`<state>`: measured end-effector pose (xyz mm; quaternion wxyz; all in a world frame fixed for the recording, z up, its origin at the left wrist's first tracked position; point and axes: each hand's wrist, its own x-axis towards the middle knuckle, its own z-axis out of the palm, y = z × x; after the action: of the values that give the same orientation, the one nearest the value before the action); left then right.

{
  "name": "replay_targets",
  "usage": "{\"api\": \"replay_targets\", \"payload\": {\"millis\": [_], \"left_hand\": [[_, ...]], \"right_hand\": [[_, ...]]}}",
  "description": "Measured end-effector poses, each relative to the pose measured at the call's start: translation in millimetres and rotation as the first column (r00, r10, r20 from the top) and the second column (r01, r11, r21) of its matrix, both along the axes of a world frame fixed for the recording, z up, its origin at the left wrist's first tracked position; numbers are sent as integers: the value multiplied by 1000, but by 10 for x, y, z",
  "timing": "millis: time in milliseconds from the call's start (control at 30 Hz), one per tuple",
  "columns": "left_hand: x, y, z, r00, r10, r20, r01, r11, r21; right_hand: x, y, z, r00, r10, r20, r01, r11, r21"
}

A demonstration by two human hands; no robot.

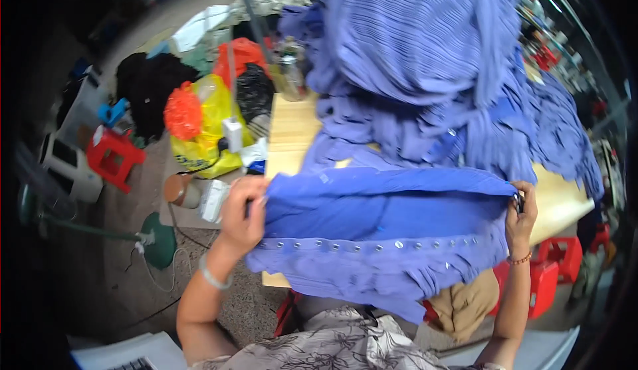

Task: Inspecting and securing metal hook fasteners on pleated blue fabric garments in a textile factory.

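A periwinkle-blue garment (372, 267) is stretched between my two hands above the near edge of the table. A row of small round metal eyelets or snaps runs across it, below a smooth, darker blue band. My left hand (243, 214) pinches its left end, fingers closed. At the opposite end, my right hand (522, 217) grips the upper corner; a small dark object shows by its fingers, too little of it visible to name. Beyond the held piece rises a large heap of ribbed fabric (412, 38) in the same colour, spilling over the table.
The pale wooden table (289, 131) shows at left and right of the heap. Beside it are a yellow plastic bag (212, 131), a black fabric pile (156, 88) and a red stool (113, 157). More red stools (558, 260) and a tan cloth (468, 303) lie at right.
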<state>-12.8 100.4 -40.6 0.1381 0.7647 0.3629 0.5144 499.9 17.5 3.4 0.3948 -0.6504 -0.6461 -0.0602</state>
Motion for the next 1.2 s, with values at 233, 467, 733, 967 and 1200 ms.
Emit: {"api": "replay_targets", "payload": {"millis": [233, 467, 733, 967, 1200], "left_hand": [[-201, -611, 50, 834, -311, -456, 220, 945, -243], [140, -505, 176, 802, -359, -477, 251, 928, -276], [142, -604, 28, 780, -236, -580, 154, 970, -187], [48, -553, 16, 787, -228, -573, 171, 973, -153], [-16, -420, 130, 822, -119, -556, 116, 992, -41]], "right_hand": [[220, -763, 40, 998, 29, 57, 7, 840, -542], [-141, -269, 162, 964, 264, -24, -260, 923, -284], [-881, 580, 323, 742, 669, -42, -589, 621, -517], [-734, 673, 190, 728, 659, -189, -574, 435, -694], [-499, 302, 400, 869, 474, 142, -278, 704, -653]]}}
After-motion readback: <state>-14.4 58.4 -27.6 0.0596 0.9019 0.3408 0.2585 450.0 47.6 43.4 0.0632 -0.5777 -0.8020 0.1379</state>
